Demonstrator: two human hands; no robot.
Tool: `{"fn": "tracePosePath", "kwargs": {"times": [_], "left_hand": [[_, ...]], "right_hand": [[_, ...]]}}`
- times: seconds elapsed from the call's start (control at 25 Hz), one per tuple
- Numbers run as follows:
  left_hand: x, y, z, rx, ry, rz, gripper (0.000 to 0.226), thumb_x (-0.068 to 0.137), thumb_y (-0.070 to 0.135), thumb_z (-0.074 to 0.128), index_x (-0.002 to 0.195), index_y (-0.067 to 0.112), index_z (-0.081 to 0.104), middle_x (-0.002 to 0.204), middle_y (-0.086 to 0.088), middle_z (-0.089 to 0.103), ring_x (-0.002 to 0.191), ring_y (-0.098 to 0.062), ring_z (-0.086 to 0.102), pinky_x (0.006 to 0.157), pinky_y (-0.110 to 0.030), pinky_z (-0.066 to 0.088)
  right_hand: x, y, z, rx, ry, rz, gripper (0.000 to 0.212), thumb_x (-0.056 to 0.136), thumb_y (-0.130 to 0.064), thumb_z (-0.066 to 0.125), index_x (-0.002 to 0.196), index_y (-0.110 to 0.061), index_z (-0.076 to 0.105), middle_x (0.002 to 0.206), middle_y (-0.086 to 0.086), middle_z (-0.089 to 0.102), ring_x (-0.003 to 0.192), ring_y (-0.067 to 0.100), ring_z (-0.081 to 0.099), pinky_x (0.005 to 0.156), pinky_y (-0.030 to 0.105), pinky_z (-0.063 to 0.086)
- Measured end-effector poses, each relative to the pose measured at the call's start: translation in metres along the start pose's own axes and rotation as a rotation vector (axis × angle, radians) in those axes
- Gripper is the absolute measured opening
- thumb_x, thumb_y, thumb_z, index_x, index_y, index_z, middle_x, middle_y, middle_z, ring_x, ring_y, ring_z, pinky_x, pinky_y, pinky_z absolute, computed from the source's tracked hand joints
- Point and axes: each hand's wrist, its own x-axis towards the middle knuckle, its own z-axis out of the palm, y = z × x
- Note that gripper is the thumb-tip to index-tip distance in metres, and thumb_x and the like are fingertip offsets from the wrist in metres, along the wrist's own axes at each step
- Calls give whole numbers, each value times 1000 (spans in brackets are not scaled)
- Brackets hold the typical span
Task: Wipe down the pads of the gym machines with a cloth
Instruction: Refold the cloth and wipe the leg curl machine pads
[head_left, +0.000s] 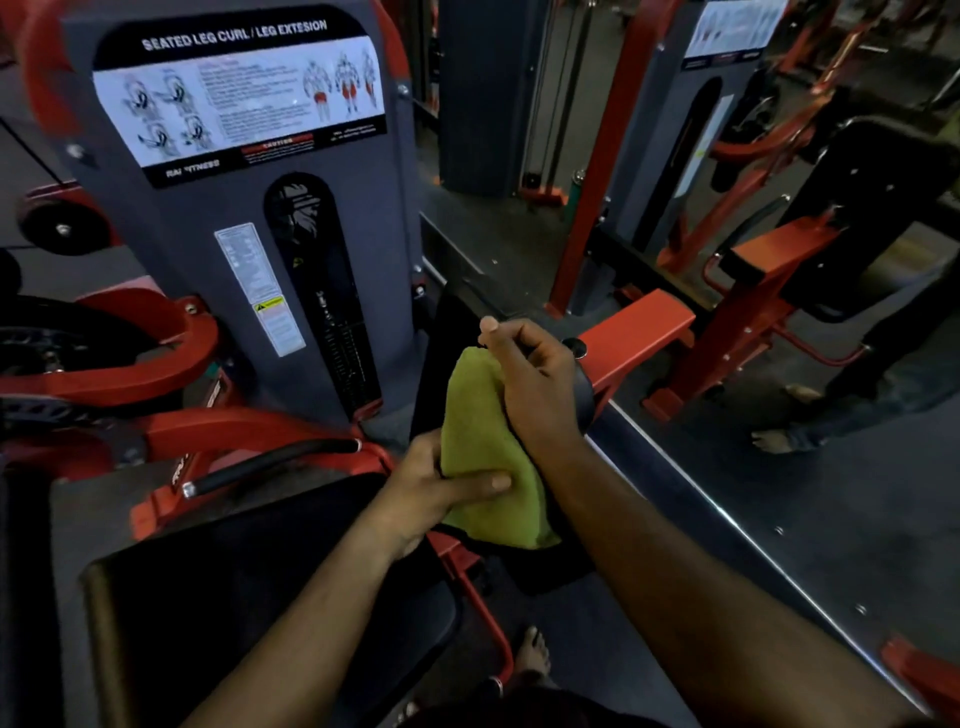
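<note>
A yellow-green cloth (483, 447) hangs between both hands in the middle of the view. My right hand (535, 384) pinches its top edge from above. My left hand (441, 488) grips its lower part, thumb across the front. Below the hands lies the black seat pad (249, 587) of the seated leg curl machine. A narrower black upright pad (441, 358) stands just behind the cloth and is mostly hidden by it.
The grey weight stack housing (249, 218) with an instruction placard stands ahead. Red frame arms (156, 364) and a black handle (270, 462) are at the left. A mirror (727, 260) at the right reflects another machine and a person's legs. My bare foot (532, 654) is on the floor.
</note>
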Motion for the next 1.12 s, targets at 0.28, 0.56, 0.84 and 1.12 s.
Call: {"fn": "tracePosePath", "kwargs": {"times": [0.28, 0.56, 0.84, 1.12], "left_hand": [[59, -15, -4, 349, 755, 343, 41, 77, 30, 69, 117, 22, 61, 107, 1, 66, 97, -19, 62, 85, -32, 49], [81, -64, 59, 638, 714, 374, 75, 89, 64, 42, 137, 7, 31, 133, -24, 46, 124, -40, 44, 101, -56, 40], [173, -20, -4, 448, 825, 446, 79, 91, 67, 43, 152, 19, 29, 149, -20, 36, 137, -33, 38, 112, -50, 35], [97, -81, 39, 432, 689, 370, 78, 89, 54, 50, 149, 6, 33, 134, -22, 43, 123, -28, 43, 106, -9, 26]], "right_hand": [[16, 38, -29, -1046, -194, -579, 28, 87, -16, 55, 109, -5, 69, 119, 11, 67, 115, 30, 57, 102, 40, 44], [29, 41, -70, -913, -281, -449, 43, 98, -18, 44, 138, -5, 54, 141, 11, 55, 133, 14, 47, 112, 38, 39], [32, 51, -65, -928, -185, -594, 42, 97, -18, 51, 136, -4, 56, 140, 7, 58, 130, 18, 54, 108, 39, 44], [34, 61, -64, -955, -108, -687, 34, 92, 2, 56, 125, -1, 65, 134, 9, 62, 129, 20, 55, 110, 34, 44]]}}
